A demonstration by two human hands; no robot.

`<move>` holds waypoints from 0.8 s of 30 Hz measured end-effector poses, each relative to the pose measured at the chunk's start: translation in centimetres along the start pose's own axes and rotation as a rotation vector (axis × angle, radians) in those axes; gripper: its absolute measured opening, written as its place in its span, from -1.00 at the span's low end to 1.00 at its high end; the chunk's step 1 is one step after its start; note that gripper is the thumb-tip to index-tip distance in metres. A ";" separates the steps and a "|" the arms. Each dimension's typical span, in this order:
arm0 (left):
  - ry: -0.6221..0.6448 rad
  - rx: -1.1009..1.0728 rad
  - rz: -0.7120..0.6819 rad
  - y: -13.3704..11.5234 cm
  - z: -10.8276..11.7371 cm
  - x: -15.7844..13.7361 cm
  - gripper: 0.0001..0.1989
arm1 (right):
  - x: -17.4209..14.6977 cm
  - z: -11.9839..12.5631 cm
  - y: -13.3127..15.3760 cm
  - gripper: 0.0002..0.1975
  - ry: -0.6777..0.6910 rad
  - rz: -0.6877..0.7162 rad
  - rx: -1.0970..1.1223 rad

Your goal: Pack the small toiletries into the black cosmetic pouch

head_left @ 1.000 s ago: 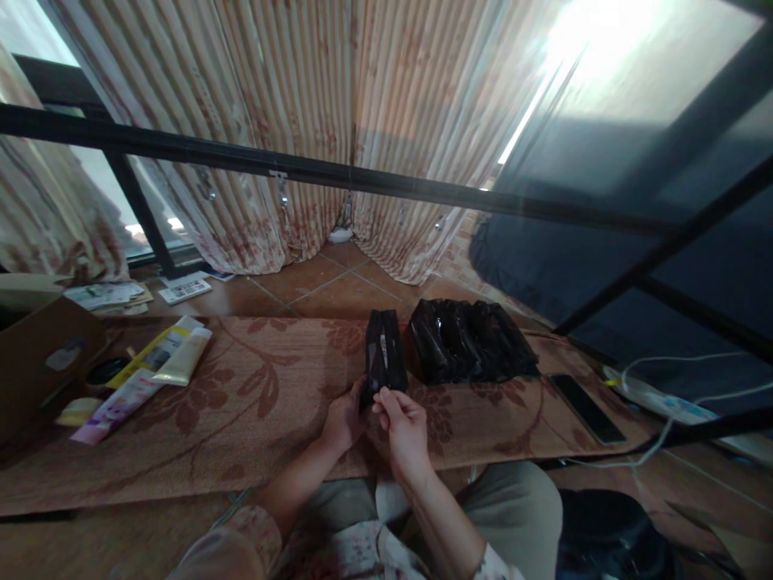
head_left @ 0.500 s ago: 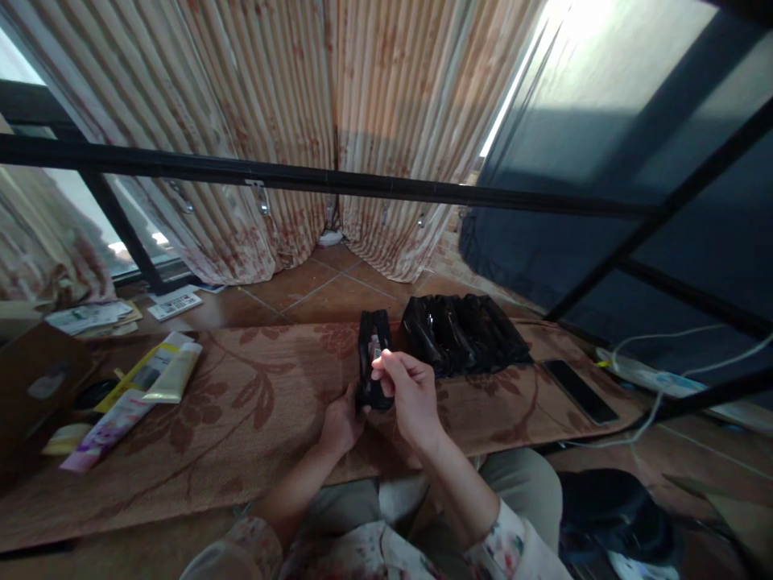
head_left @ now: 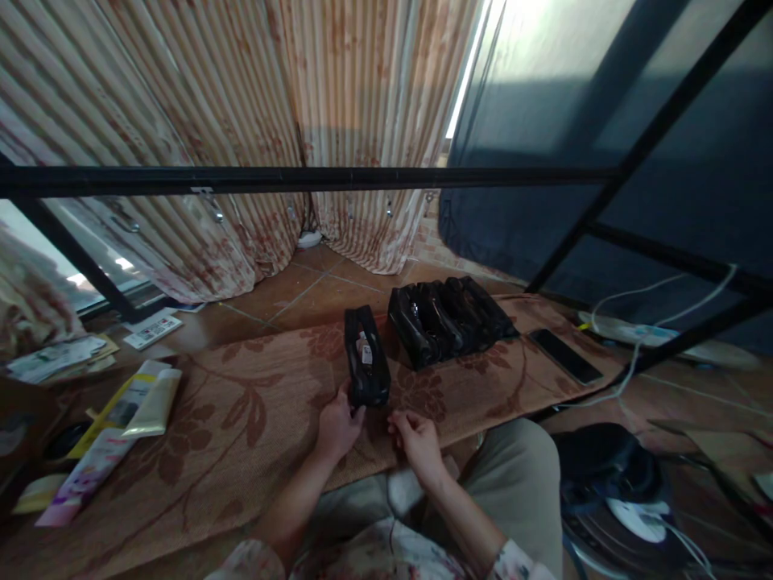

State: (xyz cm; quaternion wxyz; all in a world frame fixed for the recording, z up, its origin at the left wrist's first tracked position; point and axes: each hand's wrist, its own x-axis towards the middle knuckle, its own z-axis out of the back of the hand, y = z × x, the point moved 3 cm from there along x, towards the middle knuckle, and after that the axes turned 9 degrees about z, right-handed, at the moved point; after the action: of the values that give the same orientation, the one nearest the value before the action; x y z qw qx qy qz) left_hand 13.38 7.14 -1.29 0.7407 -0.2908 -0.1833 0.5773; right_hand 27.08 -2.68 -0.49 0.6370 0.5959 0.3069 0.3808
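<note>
A glossy black pouch [head_left: 375,379] stands on the patterned cloth, its long opening facing up and a small white label [head_left: 366,353] showing inside. My left hand [head_left: 339,427] grips the near left corner of this pouch, thumb and fingers closed on it. Just right of the pouch's near end, and apart from it, is my right hand [head_left: 418,441]. Its fingers are curled with the tips pressed together; whatever they may hold is too small to make out. Several similar black pouches [head_left: 450,318] are lined up close together to the right.
A dark phone [head_left: 564,356] lies right of the row. At the left are a yellow-capped tube [head_left: 154,403], a pink tube [head_left: 84,479] and a brown box [head_left: 21,427]. A black metal bar [head_left: 338,179] crosses behind the cloth-covered surface [head_left: 241,451]. A white cable [head_left: 634,362] hangs at right.
My right hand has drawn back from the pouch's opening toward me, uncovering the label. My left hand stays on the pouch. The camera view has shifted right.
</note>
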 end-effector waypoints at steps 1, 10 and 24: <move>0.000 0.007 0.002 0.0 0.0 0.0 -0.55 | 0.2 0.1 -0.2 -0.63 0.017 0.011 -0.025; 0.004 -0.025 0.010 0.0 0.4 0.0 -0.68 | 2.8 -0.3 -0.1 -0.83 0.130 0.100 -0.352; -0.037 -0.066 -0.009 0.0 0.5 0.1 -0.76 | 5.1 -0.7 -0.3 -0.83 0.296 0.147 -0.642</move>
State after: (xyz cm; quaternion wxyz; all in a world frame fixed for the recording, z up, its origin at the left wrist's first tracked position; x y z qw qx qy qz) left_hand 13.06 7.31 -0.93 0.7296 -0.3034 -0.2173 0.5730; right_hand 29.15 2.01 -0.53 0.7111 0.3242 0.2169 0.5849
